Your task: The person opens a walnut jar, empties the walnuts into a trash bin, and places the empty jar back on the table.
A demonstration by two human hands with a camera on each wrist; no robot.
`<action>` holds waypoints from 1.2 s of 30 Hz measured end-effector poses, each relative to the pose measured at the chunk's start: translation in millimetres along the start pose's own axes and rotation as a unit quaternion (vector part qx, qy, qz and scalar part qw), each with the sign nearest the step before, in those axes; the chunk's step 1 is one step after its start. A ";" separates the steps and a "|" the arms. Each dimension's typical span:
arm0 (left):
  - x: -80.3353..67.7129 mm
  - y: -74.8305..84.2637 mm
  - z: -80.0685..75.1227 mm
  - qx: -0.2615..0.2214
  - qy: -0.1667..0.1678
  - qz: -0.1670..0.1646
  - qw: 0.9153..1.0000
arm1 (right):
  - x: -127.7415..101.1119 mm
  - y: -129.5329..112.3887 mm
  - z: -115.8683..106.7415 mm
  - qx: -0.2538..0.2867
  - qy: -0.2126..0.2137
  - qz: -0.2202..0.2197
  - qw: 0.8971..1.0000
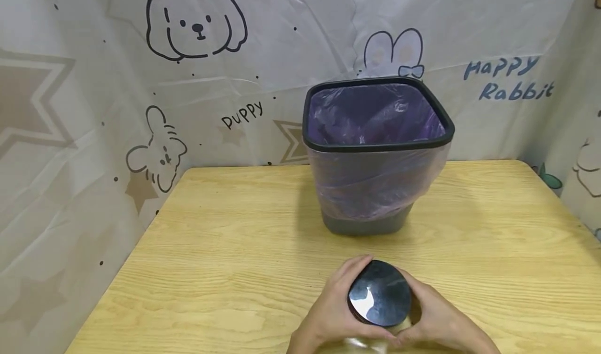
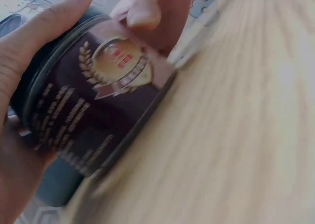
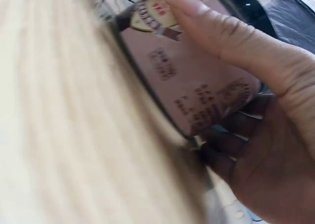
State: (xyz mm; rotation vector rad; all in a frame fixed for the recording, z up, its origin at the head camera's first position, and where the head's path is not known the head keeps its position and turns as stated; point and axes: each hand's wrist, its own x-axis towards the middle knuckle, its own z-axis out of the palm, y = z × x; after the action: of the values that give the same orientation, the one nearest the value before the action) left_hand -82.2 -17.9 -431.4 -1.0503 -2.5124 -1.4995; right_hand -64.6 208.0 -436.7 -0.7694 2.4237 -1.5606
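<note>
Two hands: nearest of all, low and right of centre in the head view; the left hand (image 1: 328,309) curls round one side of the jar (image 2: 74,101), the right hand (image 1: 439,317) round the other; the grip is clamped on it from both sides, thumb tips meeting or nearly so.
Jar: bottom of the head view, in front of the bin (image 1: 375,148); looks about upright from where I stand, though I cannot tell whether its base rests on the bench (image 1: 225,229) or sits just clear of it.
Dark lid (image 1: 380,291): tops the jar, glossy, with a pale reflection at its lower left.
Good handling: I'd press evenly with both hands, low on the body, and keep the jar level; such a smooth round side could, I reckon, twist or slip if one hand squeezed harder.
Printed label: an emblem (image 2: 120,61) with wheat-like ears and a ribbon; red characters in its middle, too blurred to give a brand; rows of small print beside it, likewise beyond me.
Backdrop cloth (image 1: 296,57): "PUPPY" left of centre; "Happy Rabbit" at upper right; both plain to read.
Bin liner (image 1: 375,179): purplish and see-through, folded down outside the bin, right of centre; no writing I can spot.
</note>
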 end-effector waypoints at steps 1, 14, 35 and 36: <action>0.5 -0.9 2.6 -0.015 0.006 0.003 1.000 | 1.1 1.9 1.2 0.008 0.003 -0.011 1.000; 6.3 -8.8 23.3 -0.042 0.116 0.064 0.990 | 15.5 15.4 17.1 0.094 0.064 -0.043 0.993; 6.4 -2.3 30.9 -0.055 0.137 0.030 0.989 | 13.8 13.3 16.6 0.034 0.111 -0.054 0.992; 6.2 -2.2 31.0 -0.054 0.138 0.030 0.989 | 13.7 13.4 16.8 0.035 0.110 -0.053 0.992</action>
State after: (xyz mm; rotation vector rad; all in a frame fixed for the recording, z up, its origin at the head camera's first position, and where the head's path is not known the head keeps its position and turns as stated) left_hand -79.0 9.2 -447.5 -0.8528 -2.2173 -1.6521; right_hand -74.1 192.0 -454.1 -0.7617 2.4972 -1.8522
